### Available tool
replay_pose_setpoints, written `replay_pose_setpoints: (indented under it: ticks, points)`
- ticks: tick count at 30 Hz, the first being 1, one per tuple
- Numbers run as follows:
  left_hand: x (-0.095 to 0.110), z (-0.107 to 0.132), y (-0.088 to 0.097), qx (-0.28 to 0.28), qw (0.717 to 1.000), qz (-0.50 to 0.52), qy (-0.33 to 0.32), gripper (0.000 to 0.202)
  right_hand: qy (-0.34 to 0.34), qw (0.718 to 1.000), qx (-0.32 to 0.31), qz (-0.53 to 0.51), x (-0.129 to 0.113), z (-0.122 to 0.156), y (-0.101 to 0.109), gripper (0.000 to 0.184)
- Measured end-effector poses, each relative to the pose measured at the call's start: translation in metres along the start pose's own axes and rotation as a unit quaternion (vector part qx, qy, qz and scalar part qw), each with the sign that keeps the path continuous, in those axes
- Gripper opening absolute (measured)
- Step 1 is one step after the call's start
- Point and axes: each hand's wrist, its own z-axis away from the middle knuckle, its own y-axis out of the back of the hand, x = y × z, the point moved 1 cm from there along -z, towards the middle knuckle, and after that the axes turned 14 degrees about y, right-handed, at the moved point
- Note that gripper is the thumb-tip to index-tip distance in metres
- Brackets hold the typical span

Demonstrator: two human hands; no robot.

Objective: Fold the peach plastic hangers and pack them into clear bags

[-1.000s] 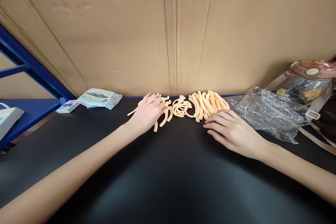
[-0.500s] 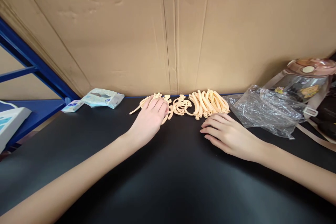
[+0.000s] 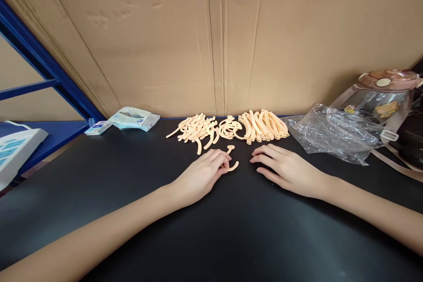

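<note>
A row of peach-coloured curved plastic pieces [image 3: 228, 128] lies on the black table [image 3: 211, 229] against the cardboard wall. My left hand [image 3: 202, 174] rests palm down in front of the row, its fingertips pinched on one curved peach piece [image 3: 232, 158] that it has drawn out onto the table. A little to the right, my right hand [image 3: 286, 169] lies flat on the table with fingers stretched out and loosely apart, holding nothing, just below the stacked pieces at the right end of the row.
A crumpled clear plastic bag [image 3: 333, 134] lies right of the pieces. Behind it stands a brown-lidded drinking bottle [image 3: 380, 97] with a strap. A tissue pack [image 3: 134, 119] and a small white packet [image 3: 97, 128] lie at back left, by a blue shelf frame [image 3: 42, 66].
My left hand has pulled back from the pile toward me, dragging one curved peach piece out with it. My right hand slid slightly nearer and left.
</note>
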Motion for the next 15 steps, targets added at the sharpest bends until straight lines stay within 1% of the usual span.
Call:
replay_pose_setpoints:
  ticks: [5, 15]
  points:
    - [-0.0012, 0.0005, -0.0004, 0.001, 1.0, -0.01, -0.02, 0.013, 0.007, 1.0, 0.01, 0.01, -0.0006, 0.0022, -0.0024, 0.028]
    - [-0.0009, 0.0017, -0.0016, 0.003, 0.999, -0.026, -0.043, 0.011, 0.016, 1.0, -0.006, 0.024, -0.0013, 0.0032, -0.0045, 0.029]
